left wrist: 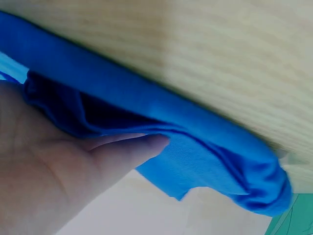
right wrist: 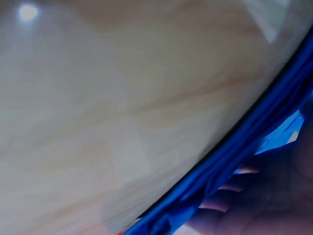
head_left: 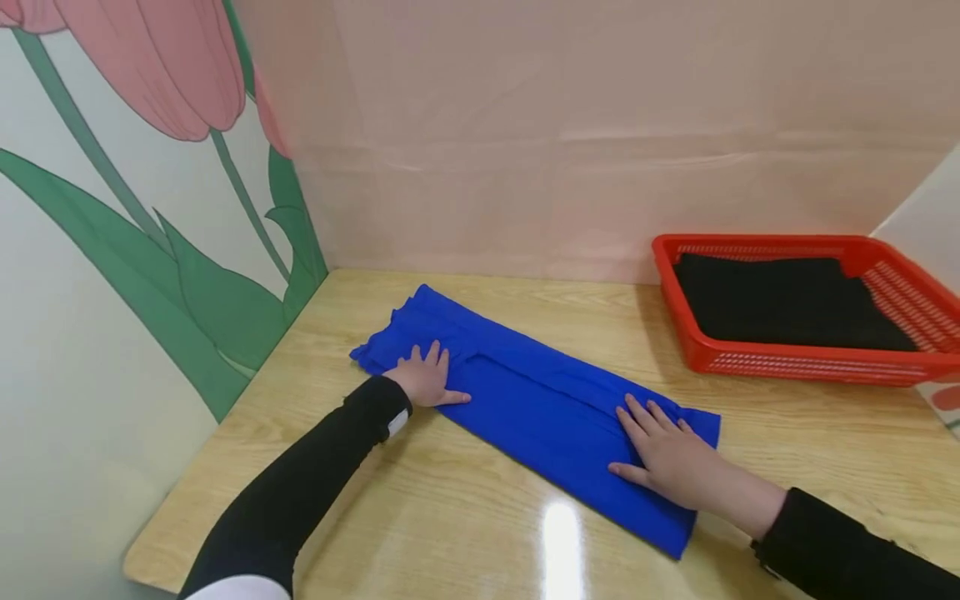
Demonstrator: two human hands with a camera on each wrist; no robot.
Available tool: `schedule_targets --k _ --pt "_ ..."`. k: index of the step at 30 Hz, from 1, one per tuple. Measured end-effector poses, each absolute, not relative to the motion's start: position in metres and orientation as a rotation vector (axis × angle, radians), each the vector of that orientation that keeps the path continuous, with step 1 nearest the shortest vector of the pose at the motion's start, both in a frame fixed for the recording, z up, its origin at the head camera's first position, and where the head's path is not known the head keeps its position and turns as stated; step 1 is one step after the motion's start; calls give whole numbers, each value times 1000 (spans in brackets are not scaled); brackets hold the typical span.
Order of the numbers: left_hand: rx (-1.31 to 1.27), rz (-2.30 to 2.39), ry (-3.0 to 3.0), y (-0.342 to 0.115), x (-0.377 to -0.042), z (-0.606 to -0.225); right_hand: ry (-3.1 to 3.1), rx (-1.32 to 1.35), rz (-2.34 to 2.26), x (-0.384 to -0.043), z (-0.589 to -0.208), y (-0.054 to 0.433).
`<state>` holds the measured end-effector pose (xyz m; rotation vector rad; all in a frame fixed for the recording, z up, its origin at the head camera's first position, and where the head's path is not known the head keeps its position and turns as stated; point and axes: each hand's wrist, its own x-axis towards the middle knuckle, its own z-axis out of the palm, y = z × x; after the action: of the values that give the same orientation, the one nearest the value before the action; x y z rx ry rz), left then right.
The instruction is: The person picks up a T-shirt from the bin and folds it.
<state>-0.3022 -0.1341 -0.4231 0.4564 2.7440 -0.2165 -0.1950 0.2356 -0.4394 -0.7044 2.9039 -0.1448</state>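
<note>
A blue cloth garment (head_left: pixel 525 400), folded into a long band, lies slantwise across the wooden table. On its far left end, which is bunched and wrinkled, my left hand (head_left: pixel 424 379) rests with spread fingers. My right hand (head_left: pixel 671 458) lies flat on the right end, thumb pointing left. A lengthwise fold runs between the two hands. In the left wrist view the blue cloth (left wrist: pixel 146 105) shows a thick folded edge beside the hand. The right wrist view shows stacked layers of the cloth (right wrist: pixel 215 169) along the fingers, which are dim there.
A red plastic basket (head_left: pixel 750 354) stands at the back right with a folded black cloth (head_left: pixel 787 300) inside. Behind the wooden table (head_left: pixel 465 525) is a pinkish covered wall (head_left: pixel 570 167). A wall with painted tulips (head_left: pixel 172 250) borders the left side.
</note>
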Motion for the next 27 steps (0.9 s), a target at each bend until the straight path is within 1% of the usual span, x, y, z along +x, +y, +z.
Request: schedule_targets --k 7,12,16,19,21,24,27 --pt "445 -256 2772 -131 -318 -423 2933 -618 -19 -186 -440 217" --pt "464 -252 2782 -137 -327 -425 2925 -637 70 -180 -435 204" --pt "470 -214 2790 -142 -339 -433 2907 -664 79 -183 -422 200" --pt "480 -76 2818 -139 -342 -434 2880 -776 -50 -195 -408 206" --pt "462 83 2852 -132 -337 -430 2832 -881 -201 -208 -400 211" --pt "392 270 2916 -111 -317 -421 2751 -1090 -336 -236 -398 219" --pt "332 297 2964 -87 -296 -417 2686 -1226 -334 -263 -401 220"
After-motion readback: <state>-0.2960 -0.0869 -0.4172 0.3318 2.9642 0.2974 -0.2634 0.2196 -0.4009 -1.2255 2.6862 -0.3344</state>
